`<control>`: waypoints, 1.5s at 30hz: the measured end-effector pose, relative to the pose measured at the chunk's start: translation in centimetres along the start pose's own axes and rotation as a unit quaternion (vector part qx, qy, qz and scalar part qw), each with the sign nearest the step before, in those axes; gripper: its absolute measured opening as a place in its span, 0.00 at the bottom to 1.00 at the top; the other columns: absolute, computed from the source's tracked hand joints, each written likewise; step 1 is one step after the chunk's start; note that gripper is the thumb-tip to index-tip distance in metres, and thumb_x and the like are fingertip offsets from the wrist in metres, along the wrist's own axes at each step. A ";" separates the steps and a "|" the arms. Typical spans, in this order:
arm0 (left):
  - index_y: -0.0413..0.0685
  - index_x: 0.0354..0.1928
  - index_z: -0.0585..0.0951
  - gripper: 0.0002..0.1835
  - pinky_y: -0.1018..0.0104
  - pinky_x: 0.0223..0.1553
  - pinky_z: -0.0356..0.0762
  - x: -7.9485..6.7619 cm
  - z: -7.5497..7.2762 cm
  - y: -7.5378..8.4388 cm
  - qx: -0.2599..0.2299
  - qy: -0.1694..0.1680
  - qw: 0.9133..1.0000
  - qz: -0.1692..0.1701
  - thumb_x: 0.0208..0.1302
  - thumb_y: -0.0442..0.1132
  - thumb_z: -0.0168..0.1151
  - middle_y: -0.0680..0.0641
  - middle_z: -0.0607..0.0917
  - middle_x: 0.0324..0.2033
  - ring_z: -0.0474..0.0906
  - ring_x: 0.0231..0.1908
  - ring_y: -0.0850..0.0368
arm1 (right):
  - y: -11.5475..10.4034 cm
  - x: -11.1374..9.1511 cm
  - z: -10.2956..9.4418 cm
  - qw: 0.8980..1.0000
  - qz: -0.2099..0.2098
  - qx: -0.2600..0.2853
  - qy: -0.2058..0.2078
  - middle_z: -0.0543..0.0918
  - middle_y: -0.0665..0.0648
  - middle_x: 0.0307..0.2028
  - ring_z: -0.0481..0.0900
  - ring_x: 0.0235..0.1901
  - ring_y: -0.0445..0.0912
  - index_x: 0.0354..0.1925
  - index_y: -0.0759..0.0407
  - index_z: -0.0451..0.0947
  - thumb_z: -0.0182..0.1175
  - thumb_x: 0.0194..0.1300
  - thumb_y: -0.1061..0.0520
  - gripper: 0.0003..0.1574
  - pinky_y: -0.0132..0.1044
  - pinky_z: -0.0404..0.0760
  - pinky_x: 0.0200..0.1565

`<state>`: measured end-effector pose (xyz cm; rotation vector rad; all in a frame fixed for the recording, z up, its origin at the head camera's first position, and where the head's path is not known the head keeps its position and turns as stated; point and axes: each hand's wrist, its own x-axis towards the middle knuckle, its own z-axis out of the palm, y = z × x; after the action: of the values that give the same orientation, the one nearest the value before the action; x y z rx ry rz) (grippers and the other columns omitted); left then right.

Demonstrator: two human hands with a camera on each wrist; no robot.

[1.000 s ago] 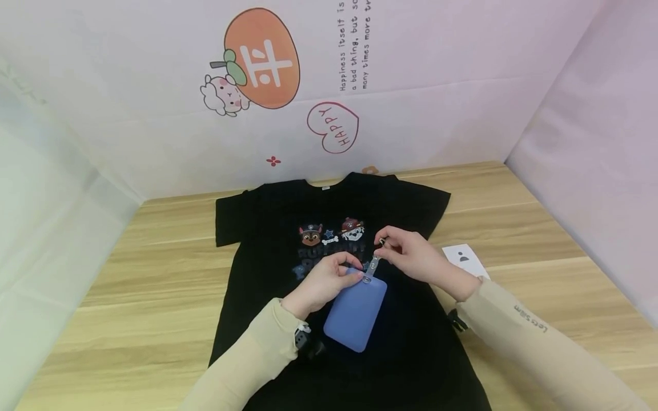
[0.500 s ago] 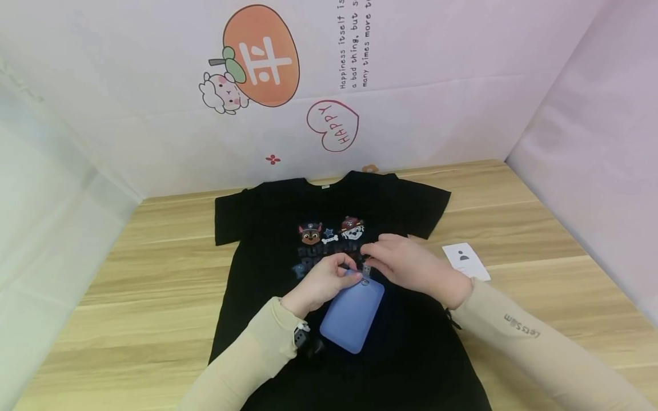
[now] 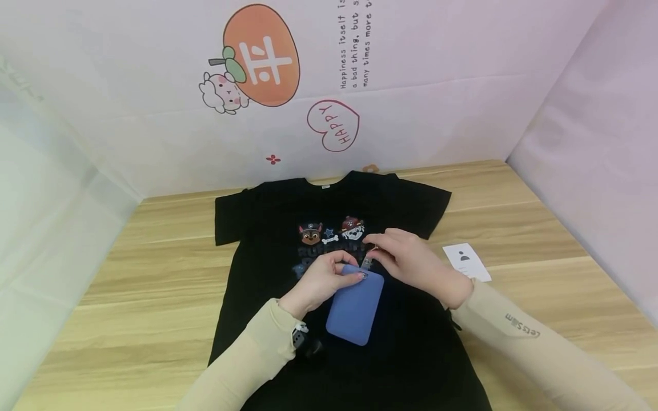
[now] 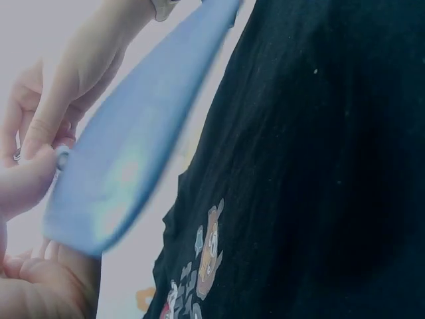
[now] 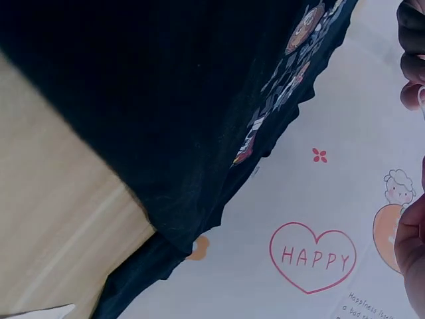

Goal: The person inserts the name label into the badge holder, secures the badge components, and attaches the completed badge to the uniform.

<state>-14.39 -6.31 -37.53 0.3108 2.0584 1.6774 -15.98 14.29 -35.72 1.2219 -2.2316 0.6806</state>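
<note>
Blue holder (image 3: 356, 311) is hanging tilted above the black T-shirt (image 3: 288, 302), having swung a little more upright over the last half second. Left hand (image 3: 320, 285) is gripping its top edge, fingers clamped, thumb now lying nearer the slot. Right hand (image 3: 411, 260) is hovering just beyond; its fingers are opening out slightly from their earlier bunching, yet thumb and index are apparently pinching the upper end of the clear strap (image 3: 366, 264). Less strap is showing than a second ago. Judging from this, the person is still working the strap at the slot, the fastening looking unsettled. White card (image 3: 466, 261) is lying untouched on the desk (image 3: 154, 274), right side.
</note>
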 end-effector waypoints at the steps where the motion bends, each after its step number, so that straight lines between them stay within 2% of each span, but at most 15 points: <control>1: 0.38 0.43 0.74 0.10 0.70 0.24 0.72 0.0 0.0 0.0 0.000 0.003 1.000 0.003 0.63 0.35 0.62 0.54 0.76 0.13 0.75 0.19 0.63 | 0.0 0.0 0.0 1.000 0.006 0.003 0.001 0.74 0.51 0.22 0.66 0.22 0.38 0.41 0.64 0.79 0.70 0.50 0.67 0.18 0.25 0.68 0.24; 6: 0.39 0.42 0.75 0.10 0.70 0.20 0.67 -0.1 0.1 0.1 0.012 0.013 1.000 0.014 0.62 0.35 0.62 0.54 0.69 0.10 0.68 0.14 0.63 | -0.1 0.1 -0.2 1.000 0.018 0.005 0.005 0.74 0.51 0.21 0.66 0.21 0.37 0.40 0.65 0.79 0.70 0.48 0.67 0.18 0.26 0.69 0.23; 12: 0.41 0.42 0.76 0.08 0.70 0.19 0.64 -0.3 0.0 -0.1 0.024 0.014 1.000 0.003 0.63 0.35 0.62 0.55 0.67 0.09 0.65 0.12 0.63 | 0.0 0.0 -0.3 0.999 0.034 0.007 0.007 0.74 0.51 0.21 0.66 0.21 0.37 0.41 0.65 0.80 0.70 0.49 0.67 0.18 0.26 0.69 0.23; 15: 0.40 0.42 0.75 0.08 0.70 0.20 0.66 -0.3 -0.3 -0.2 0.025 0.017 0.999 0.012 0.64 0.35 0.60 0.55 0.67 0.09 0.66 0.13 0.63 | 0.2 0.0 -0.5 0.998 0.068 0.015 0.005 0.72 0.48 0.20 0.64 0.20 0.36 0.44 0.65 0.80 0.69 0.50 0.66 0.19 0.27 0.68 0.23; 17: 0.39 0.42 0.75 0.07 0.70 0.21 0.65 -0.4 -0.7 -0.2 0.023 0.023 0.999 0.020 0.65 0.34 0.59 0.55 0.67 0.09 0.65 0.13 0.63 | 0.4 0.0 -0.7 0.994 0.107 0.036 -0.009 0.72 0.47 0.19 0.64 0.20 0.35 0.46 0.65 0.80 0.68 0.53 0.65 0.19 0.28 0.68 0.23; 20: 0.37 0.42 0.74 0.07 0.71 0.21 0.64 -0.7 -1.3 -0.1 0.002 0.035 0.999 0.020 0.66 0.33 0.57 0.55 0.68 0.11 0.66 0.14 0.63 | 1.0 0.0 -1.0 0.975 0.193 0.094 -0.060 0.77 0.50 0.19 0.66 0.20 0.35 0.51 0.64 0.79 0.64 0.60 0.62 0.20 0.29 0.69 0.25; 23: 0.38 0.43 0.73 0.06 0.71 0.21 0.67 -1.0 -2.0 0.1 -0.033 0.044 0.998 0.007 0.67 0.33 0.55 0.56 0.74 0.13 0.69 0.17 0.63 | 1.9 -0.3 -1.2 0.942 0.275 0.152 -0.119 0.82 0.54 0.23 0.68 0.20 0.37 0.55 0.63 0.76 0.59 0.66 0.59 0.20 0.31 0.71 0.29; 25: 0.39 0.43 0.72 0.06 0.69 0.22 0.70 -1.2 -2.4 0.0 -0.057 0.047 0.997 -0.002 0.68 0.34 0.55 0.55 0.77 0.15 0.73 0.20 0.62 | 2.5 -0.5 -1.3 0.923 0.308 0.178 -0.144 0.82 0.57 0.24 0.69 0.21 0.42 0.56 0.64 0.75 0.56 0.68 0.58 0.21 0.34 0.71 0.34; 27: 0.39 0.43 0.72 0.06 0.67 0.23 0.72 -1.3 -2.8 -0.1 -0.065 0.055 0.996 -0.004 0.68 0.35 0.55 0.55 0.79 0.16 0.75 0.22 0.61 | 3.0 -0.8 -1.3 0.910 0.326 0.199 -0.159 0.83 0.58 0.24 0.72 0.24 0.46 0.57 0.65 0.74 0.55 0.68 0.58 0.21 0.38 0.73 0.39; 30: 0.39 0.42 0.73 0.06 0.68 0.22 0.69 -1.5 -3.4 -0.3 -0.063 0.072 0.995 -0.001 0.67 0.35 0.56 0.55 0.78 0.16 0.74 0.21 0.61 | 3.5 -1.1 -1.3 0.899 0.340 0.218 -0.170 0.83 0.57 0.25 0.76 0.30 0.48 0.57 0.66 0.74 0.55 0.69 0.58 0.21 0.43 0.74 0.47; 32: 0.39 0.42 0.73 0.06 0.69 0.21 0.66 -1.6 -3.7 -0.4 -0.059 0.085 0.995 -0.001 0.67 0.34 0.56 0.56 0.77 0.15 0.71 0.19 0.62 | 3.7 -1.2 -1.3 0.894 0.343 0.228 -0.178 0.83 0.56 0.25 0.76 0.30 0.46 0.57 0.66 0.74 0.55 0.69 0.57 0.22 0.43 0.75 0.46; 35: 0.39 0.42 0.73 0.06 0.70 0.21 0.62 -1.9 -4.0 -0.4 -0.059 0.099 0.993 -0.001 0.67 0.33 0.56 0.56 0.75 0.14 0.68 0.18 0.62 | 3.9 -1.3 -0.9 0.890 0.333 0.237 -0.203 0.82 0.55 0.25 0.74 0.27 0.43 0.57 0.66 0.73 0.56 0.68 0.57 0.22 0.39 0.75 0.40; 40: 0.39 0.42 0.73 0.06 0.70 0.24 0.65 -2.2 -4.3 -0.4 -0.060 0.109 0.992 -0.003 0.67 0.32 0.56 0.56 0.77 0.15 0.71 0.20 0.62 | 4.1 -1.4 -0.1 0.878 0.307 0.251 -0.267 0.83 0.53 0.26 0.69 0.20 0.41 0.58 0.64 0.73 0.55 0.68 0.58 0.22 0.33 0.68 0.25; 45: 0.39 0.43 0.73 0.06 0.70 0.26 0.68 -2.3 -4.5 -0.5 -0.056 0.112 0.992 -0.007 0.67 0.33 0.56 0.56 0.79 0.17 0.74 0.22 0.62 | 4.1 -1.7 0.5 0.865 0.293 0.271 -0.305 0.83 0.54 0.27 0.71 0.23 0.41 0.57 0.64 0.73 0.54 0.69 0.59 0.20 0.32 0.69 0.25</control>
<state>-14.54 -11.35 -36.92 0.0737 2.1061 1.8842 -18.87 16.93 -37.93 1.0798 -3.1436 1.3871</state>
